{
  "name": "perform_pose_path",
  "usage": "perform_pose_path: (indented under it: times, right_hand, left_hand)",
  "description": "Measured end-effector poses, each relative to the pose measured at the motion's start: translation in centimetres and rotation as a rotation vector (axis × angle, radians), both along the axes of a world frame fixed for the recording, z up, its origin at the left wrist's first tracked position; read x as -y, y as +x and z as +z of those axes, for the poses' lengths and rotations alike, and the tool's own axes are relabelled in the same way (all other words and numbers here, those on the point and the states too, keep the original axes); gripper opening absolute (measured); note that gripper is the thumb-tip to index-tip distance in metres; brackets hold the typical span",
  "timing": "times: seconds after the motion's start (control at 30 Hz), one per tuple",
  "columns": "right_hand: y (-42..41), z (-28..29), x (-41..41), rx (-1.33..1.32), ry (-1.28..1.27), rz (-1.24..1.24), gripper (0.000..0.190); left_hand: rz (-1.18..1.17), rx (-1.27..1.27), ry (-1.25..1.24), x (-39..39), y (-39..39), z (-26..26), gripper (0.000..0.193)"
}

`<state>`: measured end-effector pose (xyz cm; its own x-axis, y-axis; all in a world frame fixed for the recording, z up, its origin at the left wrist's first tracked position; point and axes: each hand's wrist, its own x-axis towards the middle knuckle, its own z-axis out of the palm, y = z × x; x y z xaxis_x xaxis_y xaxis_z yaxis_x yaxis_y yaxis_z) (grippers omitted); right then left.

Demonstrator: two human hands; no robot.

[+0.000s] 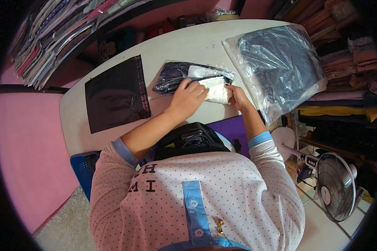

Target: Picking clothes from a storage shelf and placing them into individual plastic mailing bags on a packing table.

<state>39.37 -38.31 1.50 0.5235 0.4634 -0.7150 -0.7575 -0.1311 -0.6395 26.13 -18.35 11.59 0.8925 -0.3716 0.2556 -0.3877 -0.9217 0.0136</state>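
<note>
A dark folded garment in clear plastic (171,73) lies in front of me on the table. On its right part is a creased white piece (215,89) with a black edge; whether it is cloth or plastic I cannot tell. My left hand (188,97) rests with bent fingers at the left side of this white piece, and its fingertips are partly hidden. At the piece's right end, my right hand (237,96) pinches the edge between thumb and fingers. Another white patch (201,71) shows under the clear film behind it.
On the left of the white table (188,40) lies a flat black bag (114,97). A large clear plastic bag (276,62) with dark cloth inside covers the right end. Fabric stacks (342,103) and a fan (334,188) stand to the right; wrapped cloths (56,37) fill the upper-left shelf.
</note>
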Motion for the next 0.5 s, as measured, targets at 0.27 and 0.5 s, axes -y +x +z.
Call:
perform_pose_path:
  times: [0.27,0.5]
  right_hand:
    - [0.8,-0.5,-0.4,-0.029,-0.022,0.021,0.023]
    - [-2.1,4.0,-1.4,1.086,-0.832,0.193,0.037]
  left_hand:
    - [0.133,-0.320,0.088,-4.7,2.1,-4.2,0.073]
    - [0.093,-0.411,0.024,-5.9,2.7,-5.1,0.074]
